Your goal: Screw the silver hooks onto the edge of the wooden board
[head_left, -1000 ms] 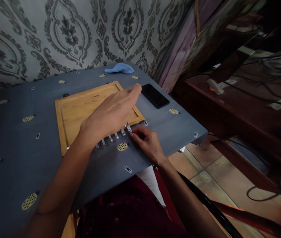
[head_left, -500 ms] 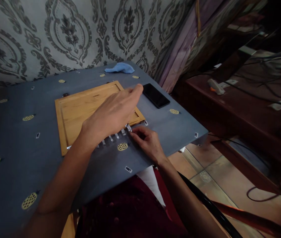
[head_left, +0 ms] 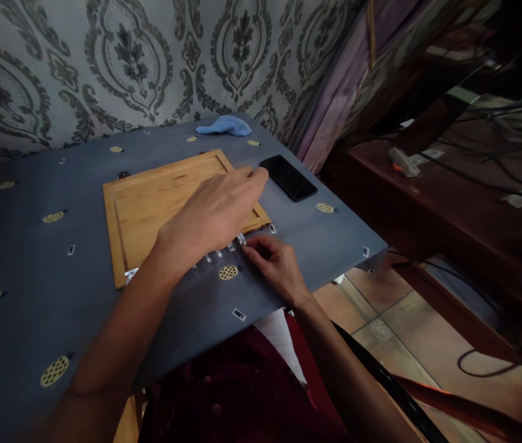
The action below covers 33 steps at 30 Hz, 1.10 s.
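Note:
A wooden board (head_left: 150, 203) with a raised rim lies on the blue-grey table (head_left: 48, 258). My left hand (head_left: 214, 212) lies flat over the board's near right corner, fingers stretched toward its right edge. Along the board's near edge runs a row of several small shiny metal pieces (head_left: 217, 253). My right hand (head_left: 273, 263) rests on the table just right of that row, its fingertips pinched on the rightmost metal piece (head_left: 241, 239).
A black phone (head_left: 288, 177) lies on the table right of the board. A blue cloth (head_left: 222, 126) sits at the far edge by the patterned wall. Dark wooden furniture (head_left: 449, 184) with cables stands to the right, beyond the table's edge.
My left hand has slid slightly to the right across the board, its fingertips now nearer the phone. My right hand has stayed at the end of the metal row.

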### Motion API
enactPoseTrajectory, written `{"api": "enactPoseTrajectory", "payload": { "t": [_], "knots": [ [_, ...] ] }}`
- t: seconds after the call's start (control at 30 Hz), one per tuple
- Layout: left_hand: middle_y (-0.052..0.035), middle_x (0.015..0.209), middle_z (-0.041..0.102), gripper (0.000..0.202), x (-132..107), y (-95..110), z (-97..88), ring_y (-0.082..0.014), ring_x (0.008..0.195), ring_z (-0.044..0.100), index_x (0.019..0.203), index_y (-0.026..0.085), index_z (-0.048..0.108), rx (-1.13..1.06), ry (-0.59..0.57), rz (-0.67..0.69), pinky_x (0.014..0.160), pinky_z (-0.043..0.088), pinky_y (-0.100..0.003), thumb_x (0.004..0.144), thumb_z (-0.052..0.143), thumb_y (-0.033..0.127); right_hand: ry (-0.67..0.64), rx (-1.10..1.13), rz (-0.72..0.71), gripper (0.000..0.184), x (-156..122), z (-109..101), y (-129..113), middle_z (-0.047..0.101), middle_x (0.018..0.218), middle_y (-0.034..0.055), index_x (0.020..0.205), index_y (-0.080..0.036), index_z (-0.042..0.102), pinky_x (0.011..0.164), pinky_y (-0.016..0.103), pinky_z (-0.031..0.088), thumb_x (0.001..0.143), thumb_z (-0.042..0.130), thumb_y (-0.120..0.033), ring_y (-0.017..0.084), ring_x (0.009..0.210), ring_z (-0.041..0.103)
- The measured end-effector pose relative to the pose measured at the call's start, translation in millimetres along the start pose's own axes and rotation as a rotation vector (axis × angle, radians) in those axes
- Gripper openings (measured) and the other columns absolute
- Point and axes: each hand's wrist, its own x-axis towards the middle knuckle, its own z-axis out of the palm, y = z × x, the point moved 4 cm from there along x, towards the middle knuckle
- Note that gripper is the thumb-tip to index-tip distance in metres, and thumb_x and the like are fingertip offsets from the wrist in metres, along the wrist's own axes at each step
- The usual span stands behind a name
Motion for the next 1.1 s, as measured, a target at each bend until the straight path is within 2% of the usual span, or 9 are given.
{"api": "enactPoseTrajectory", "payload": {
  "t": [0.23,0.37,0.53,0.63,0.83,0.97,1.1],
  "knots": [
    [-0.0074,0.099,0.065,0.014,2.7,1.1,3.4,-0.0228,0.088,0.062,0.098,0.020,0.056,-0.046,0.015,0.012,0.076,0.047,-0.035,0.095,0.045,0.011,0.012,-0.026,-0.009,0.019,-0.1,-0.4,-0.7,0.066,0.072,0.0017,0.084,-0.022,0.070,0.061,0.030,0.041,0.088,0.061,-0.037,0.016,0.063,0.055],
    [-0.0086,0.098,0.066,0.015,11.0,1.0,6.2,-0.0230,0.089,0.062,0.099,0.017,0.057,-0.140,0.027,-0.045,0.077,0.047,-0.035,0.101,0.042,0.017,0.012,-0.010,-0.012,0.018,0.3,-0.6,-1.1,0.067,0.073,0.0014,0.085,-0.022,0.071,0.063,0.030,0.042,0.088,0.061,-0.037,0.016,0.064,0.056],
    [-0.0029,0.087,0.063,0.018,23.0,4.7,19.8,-0.0189,0.085,0.061,0.105,0.021,0.052,-0.518,0.122,-0.085,0.080,0.047,-0.033,0.099,0.039,0.009,0.006,-0.021,-0.005,0.018,0.8,-0.2,-1.5,0.067,0.072,0.0012,0.086,-0.022,0.070,0.063,0.030,0.042,0.087,0.060,-0.036,0.015,0.065,0.056],
    [0.0013,0.074,0.054,0.013,27.9,7.3,31.3,-0.0157,0.071,0.056,0.095,0.023,0.049,-0.759,0.230,-0.098,0.073,0.045,-0.031,0.103,0.039,0.019,-0.005,-0.015,-0.001,0.019,0.3,0.1,-1.6,0.066,0.071,0.0009,0.085,-0.021,0.069,0.063,0.030,0.041,0.088,0.059,-0.037,0.015,0.063,0.054],
    [0.0039,0.065,0.038,0.023,31.7,4.6,45.4,-0.0119,0.059,0.042,0.086,0.023,0.047,-1.059,0.378,-0.145,0.057,0.037,-0.027,0.104,0.043,0.037,0.001,-0.015,-0.005,0.018,0.3,-0.3,-0.7,0.067,0.073,0.0015,0.085,-0.022,0.070,0.063,0.031,0.041,0.087,0.060,-0.037,0.015,0.064,0.055],
    [0.0046,0.063,0.036,0.026,32.7,2.0,49.4,-0.0097,0.056,0.039,0.086,0.022,0.053,-1.177,0.406,-0.131,0.053,0.033,-0.024,0.104,0.042,0.037,0.010,-0.017,0.002,0.017,0.4,-0.1,-0.1,0.069,0.075,0.0018,0.085,-0.023,0.071,0.064,0.031,0.042,0.087,0.060,-0.036,0.016,0.066,0.057],
    [0.0052,0.060,0.036,0.023,33.3,3.2,49.8,-0.0094,0.053,0.037,0.090,0.021,0.058,-1.266,0.349,-0.069,0.049,0.032,-0.024,0.102,0.045,0.037,-0.003,-0.013,0.005,0.019,-0.2,-0.3,-0.8,0.066,0.072,0.0010,0.086,-0.022,0.071,0.062,0.031,0.042,0.088,0.060,-0.038,0.015,0.063,0.055]
  ]
}}
